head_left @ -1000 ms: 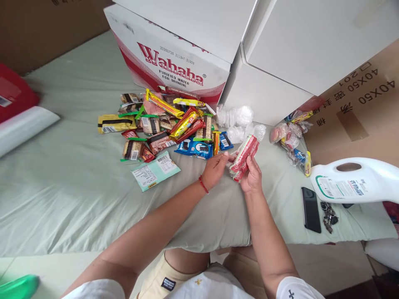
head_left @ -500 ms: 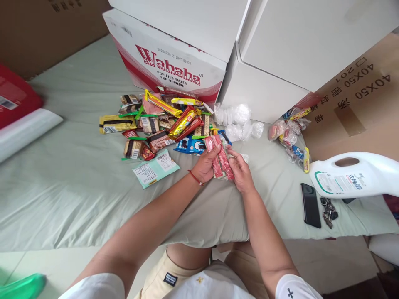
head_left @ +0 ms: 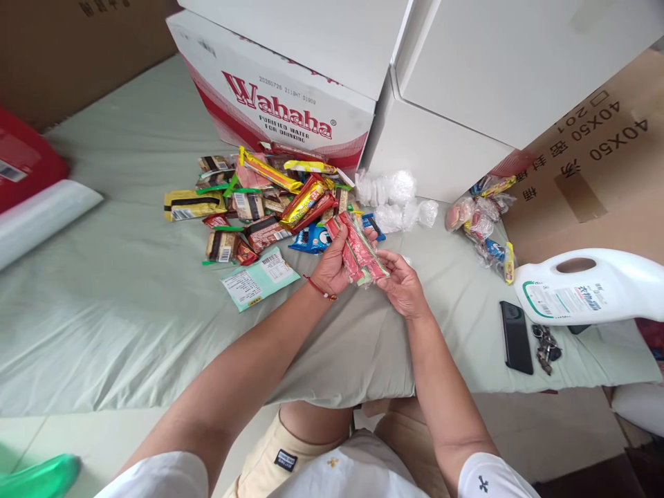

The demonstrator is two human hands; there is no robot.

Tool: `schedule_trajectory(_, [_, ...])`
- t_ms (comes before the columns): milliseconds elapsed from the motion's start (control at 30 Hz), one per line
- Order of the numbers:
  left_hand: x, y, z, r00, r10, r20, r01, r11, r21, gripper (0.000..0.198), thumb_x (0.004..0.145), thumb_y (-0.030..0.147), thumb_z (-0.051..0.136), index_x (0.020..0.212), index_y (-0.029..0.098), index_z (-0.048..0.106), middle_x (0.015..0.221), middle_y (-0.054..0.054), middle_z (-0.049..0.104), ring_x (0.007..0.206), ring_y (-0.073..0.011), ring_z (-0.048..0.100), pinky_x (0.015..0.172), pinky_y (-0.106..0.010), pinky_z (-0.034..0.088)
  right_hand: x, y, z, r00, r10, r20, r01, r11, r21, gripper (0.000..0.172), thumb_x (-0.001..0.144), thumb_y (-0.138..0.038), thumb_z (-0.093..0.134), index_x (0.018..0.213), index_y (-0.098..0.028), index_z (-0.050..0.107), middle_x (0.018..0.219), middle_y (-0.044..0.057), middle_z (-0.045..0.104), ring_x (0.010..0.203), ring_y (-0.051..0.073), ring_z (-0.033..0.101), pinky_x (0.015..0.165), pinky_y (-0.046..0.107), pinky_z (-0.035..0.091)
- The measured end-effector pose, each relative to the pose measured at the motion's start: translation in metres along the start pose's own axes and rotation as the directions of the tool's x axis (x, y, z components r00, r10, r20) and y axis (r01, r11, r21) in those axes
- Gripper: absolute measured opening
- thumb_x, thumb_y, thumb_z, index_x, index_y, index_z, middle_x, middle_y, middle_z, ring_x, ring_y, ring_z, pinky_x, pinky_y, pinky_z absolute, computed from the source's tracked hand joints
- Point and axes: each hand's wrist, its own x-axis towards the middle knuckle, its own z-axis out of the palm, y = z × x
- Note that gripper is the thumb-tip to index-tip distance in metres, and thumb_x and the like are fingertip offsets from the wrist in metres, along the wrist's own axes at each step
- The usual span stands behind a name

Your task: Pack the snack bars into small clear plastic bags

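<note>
Two red-pink snack packets (head_left: 357,250), side by side in shiny wrappers, are held between my hands above the near part of the cloth. My left hand (head_left: 333,265) has its thumb across the left packet, with the fingers behind. On the right, my right hand (head_left: 403,282) pinches the lower right end of the packets. Just beyond lies a pile of wrapped snacks (head_left: 264,207), with a blue packet (head_left: 311,238) at its near edge. A pale green packet (head_left: 259,279) rests left of my left wrist.
Clear plastic-wrapped bundles (head_left: 397,200) lie before the white boxes. Farther right are mixed wrapped bundles (head_left: 482,221), a white detergent bottle (head_left: 586,287), a phone (head_left: 517,337) and keys (head_left: 546,349). A Wahaha carton (head_left: 280,104) stands behind the pile. A plastic roll (head_left: 46,221) lies left.
My left hand and the red-pink packets have shifted slightly left and up. My right hand has turned and now grips lower on the packets' right end.
</note>
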Motion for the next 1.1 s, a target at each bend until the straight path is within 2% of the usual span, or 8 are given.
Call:
schedule_trajectory(133, [-0.003,-0.005,-0.002,1.0,-0.002,0.018,0.001,1.0,0.032,0.038,0.086,0.042,0.078,0.113,0.016,0.072,0.109,-0.01,0.078,0.106,-0.0258,0.074,0.093,-0.04,0.062,0.004,0.011,0.001,0.995,-0.026,-0.101,0.024,0.999,-0.026,0.051,0.069,-0.039,0.092,0.114,-0.025,0.073,0.117,0.004,0.073,0.11,0.019,0.066,0.099,0.032,0.053])
schedule_trajectory(367, [-0.006,-0.02,-0.008,0.987,-0.076,0.141,0.059,0.991,0.121,0.041,0.075,0.032,0.087,0.109,0.014,0.076,0.11,-0.012,0.078,0.101,-0.0269,0.075,0.082,-0.036,0.061,0.007,0.022,0.004,0.95,-0.155,-0.272,0.106,0.977,-0.184,0.04,0.07,-0.04,0.089,0.1,-0.024,0.069,0.093,-0.001,0.07,0.081,0.014,0.061,0.07,0.025,0.053])
schedule_trajectory(467, [-0.004,-0.017,-0.007,0.989,-0.061,0.135,0.045,0.992,0.12,0.044,0.077,0.031,0.086,0.116,0.018,0.074,0.112,-0.01,0.078,0.096,-0.026,0.075,0.076,-0.035,0.06,0.005,0.02,0.004,0.935,-0.161,-0.316,0.092,0.971,-0.222,0.04,0.072,-0.045,0.087,0.099,-0.024,0.066,0.088,-0.003,0.065,0.073,0.013,0.056,0.056,0.023,0.048])
schedule_trajectory(600, [-0.001,-0.011,-0.006,0.996,0.017,0.085,-0.025,0.995,0.092,0.042,0.081,0.028,0.083,0.12,0.019,0.072,0.105,-0.006,0.079,0.09,-0.0194,0.075,0.083,-0.032,0.059,0.0,0.014,0.004,0.889,-0.227,-0.399,0.117,0.952,-0.283,0.031,0.086,-0.052,0.074,0.086,-0.024,0.062,0.069,-0.005,0.053,0.059,0.011,0.046,0.05,0.022,0.039])
schedule_trajectory(700, [0.0,-0.01,-0.006,0.995,0.064,0.077,-0.072,0.992,0.104,0.043,0.08,0.029,0.084,0.121,0.019,0.072,0.101,-0.005,0.079,0.087,-0.0183,0.075,0.082,-0.031,0.059,-0.001,0.012,0.005,0.907,-0.249,-0.341,0.128,0.931,-0.341,0.032,0.09,-0.055,0.069,0.084,-0.024,0.065,0.074,-0.003,0.054,0.062,0.012,0.045,0.055,0.023,0.039])
schedule_trajectory(800, [0.0,-0.011,-0.006,0.993,0.076,0.085,-0.088,0.985,0.147,0.043,0.079,0.03,0.085,0.119,0.021,0.072,0.101,-0.005,0.079,0.087,-0.0204,0.075,0.081,-0.034,0.059,0.001,0.014,0.008,0.943,-0.236,-0.235,0.129,0.91,-0.394,0.028,0.08,-0.048,0.082,0.085,-0.023,0.069,0.086,-0.002,0.057,0.072,0.012,0.047,0.066,0.023,0.045])
schedule_trajectory(967, [-0.001,-0.008,-0.003,0.997,0.071,0.042,-0.075,0.992,0.104,0.039,0.079,0.036,0.085,0.112,0.018,0.073,0.1,-0.007,0.079,0.089,-0.0211,0.074,0.082,-0.035,0.06,0.005,0.013,0.009,0.964,-0.066,-0.259,0.04,0.994,-0.105,0.034,0.071,-0.044,0.088,0.077,-0.023,0.062,0.078,-0.004,0.055,0.062,0.01,0.042,0.051,0.02,0.037])
schedule_trajectory(1100, [-0.001,-0.003,0.0,0.998,0.064,-0.008,-0.064,0.998,-0.007,0.036,0.088,0.046,0.076,0.108,0.016,0.071,0.099,-0.006,0.078,0.097,-0.0215,0.072,0.089,-0.037,0.06,0.005,0.006,0.009,0.978,0.116,-0.172,-0.094,0.987,0.131,0.039,0.068,-0.04,0.09,0.078,-0.024,0.056,0.07,-0.008,0.059,0.046,0.005,0.028,0.04,0.018,0.023])
